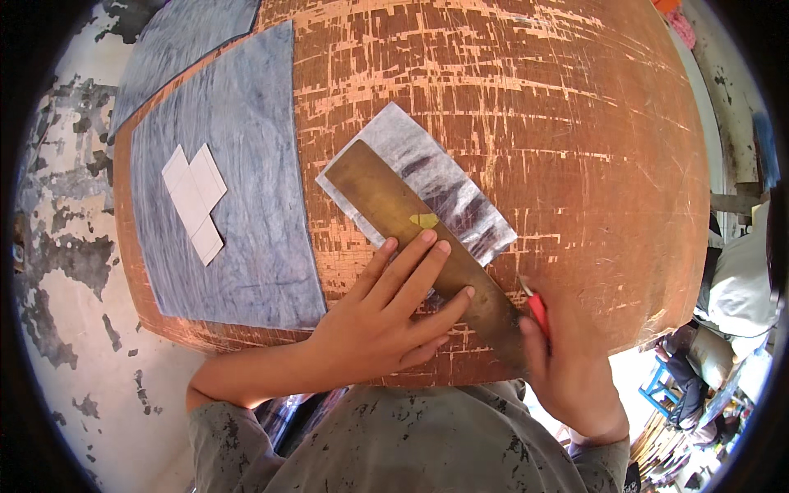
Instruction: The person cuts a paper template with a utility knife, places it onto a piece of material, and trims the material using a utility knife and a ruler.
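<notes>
A grey-and-white streaked sheet (pixel 448 185) lies slantwise on the worn brown tabletop, partly covered by a wide brass-coloured straightedge (pixel 378 185). My left hand (pixel 403 304) rests on the straightedge, fingers spread and pressing down. In my right hand (pixel 567 353), near the lower right end of the straightedge, is a slim red-handled knife (pixel 537 311) with a pale pointed tip. Its tip is just beyond the sheet's near right corner and points up and left. A small yellow patch (pixel 424 221) sits on the straightedge above my left fingertips.
On the left of the tabletop (pixel 608 164) lies a large blue-grey sheet (pixel 255 164) with several white cardboard pieces (pixel 195 193) on it. Another blue-grey sheet (pixel 185 41) lies at the far left. Beyond the right edge are a blue stool (pixel 657 388) and a seated person (pixel 694 370).
</notes>
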The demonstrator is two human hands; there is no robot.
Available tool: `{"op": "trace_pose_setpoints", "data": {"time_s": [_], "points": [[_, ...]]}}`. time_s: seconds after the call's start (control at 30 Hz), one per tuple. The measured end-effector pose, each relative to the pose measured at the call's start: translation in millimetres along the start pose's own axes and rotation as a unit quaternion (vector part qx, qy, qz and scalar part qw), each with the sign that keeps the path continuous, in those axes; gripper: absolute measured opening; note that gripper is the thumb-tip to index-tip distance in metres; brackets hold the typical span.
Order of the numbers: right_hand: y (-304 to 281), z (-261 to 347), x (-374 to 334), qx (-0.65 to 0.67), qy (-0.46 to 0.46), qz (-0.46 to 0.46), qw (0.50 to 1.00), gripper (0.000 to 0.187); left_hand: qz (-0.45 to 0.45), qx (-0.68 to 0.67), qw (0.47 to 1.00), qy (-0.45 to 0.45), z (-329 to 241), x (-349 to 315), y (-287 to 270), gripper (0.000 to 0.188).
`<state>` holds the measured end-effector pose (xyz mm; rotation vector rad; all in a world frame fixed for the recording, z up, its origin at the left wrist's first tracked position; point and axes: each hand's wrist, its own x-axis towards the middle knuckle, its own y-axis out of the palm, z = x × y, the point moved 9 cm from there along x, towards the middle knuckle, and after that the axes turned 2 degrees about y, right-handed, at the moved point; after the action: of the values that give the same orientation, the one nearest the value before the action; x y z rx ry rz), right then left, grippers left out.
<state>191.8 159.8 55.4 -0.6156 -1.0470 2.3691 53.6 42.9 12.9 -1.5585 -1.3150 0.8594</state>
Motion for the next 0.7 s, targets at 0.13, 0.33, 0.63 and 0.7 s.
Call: {"op": "trace_pose_setpoints", "data": {"time_s": [0.13,0.33,0.63,0.7], "points": [[11.8,17.0,21.5,-0.042,0.004,0.033,0.999,0.032,0.005,0.009,1.0,0.004,-2.0,-0.1,-1.2,0.057],[17.1,22.0,31.2,-0.096,0.007,0.095,0.991,0.02,0.006,-0.002,1.0,0.005,-0.2,1.7,-2.8,0.058],[18.1,16.7,32.7,-0.113,0.031,0.113,0.987,0.018,0.002,0.002,1.0,0.001,-0.3,2.2,-2.2,0.058],[18.6,17.1,33.0,-0.117,0.032,0.117,0.986,0.017,0.002,0.002,1.0,0.0,-0.4,2.3,-2.1,0.057]]}}
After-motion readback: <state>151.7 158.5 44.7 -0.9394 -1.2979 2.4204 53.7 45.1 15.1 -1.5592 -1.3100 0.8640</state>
